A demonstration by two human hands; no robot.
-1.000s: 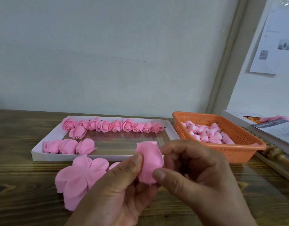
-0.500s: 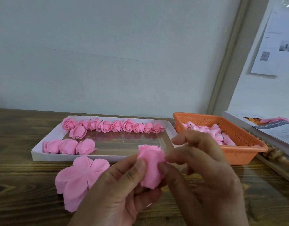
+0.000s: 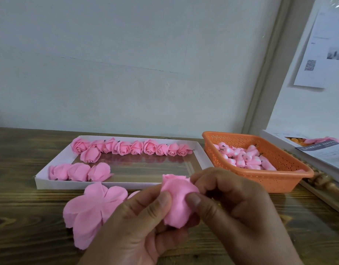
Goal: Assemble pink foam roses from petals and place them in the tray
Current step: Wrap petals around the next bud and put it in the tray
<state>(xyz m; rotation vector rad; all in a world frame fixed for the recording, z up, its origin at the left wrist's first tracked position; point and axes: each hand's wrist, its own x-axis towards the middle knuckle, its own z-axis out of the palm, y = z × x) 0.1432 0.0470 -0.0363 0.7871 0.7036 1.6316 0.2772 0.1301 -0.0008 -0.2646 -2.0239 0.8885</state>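
On the left of the wooden desk (image 3: 21, 197) lies a white tray (image 3: 200, 155), a row of finished pink roses (image 3: 132, 148) lined along its far edge and three more roses (image 3: 78, 172) lying on their sides near its front left corner. Just in front of the tray, flat on the desk, sits a stack of pink foam petals (image 3: 94, 209), partly hidden behind the left hand (image 3: 138, 232). That hand curls around the half-built rose (image 3: 177, 203), its thumb pressed against the outer petal. The right hand (image 3: 235, 213) meets it from the other side, thumb and fingers pinching the same rose, so both hands close together on it above the desk's near edge. Farther right stands an orange basket (image 3: 279, 180) holding small pink buds (image 3: 245, 157). Beyond it, at the desk's right end, lies an open box with papers (image 3: 329, 157).
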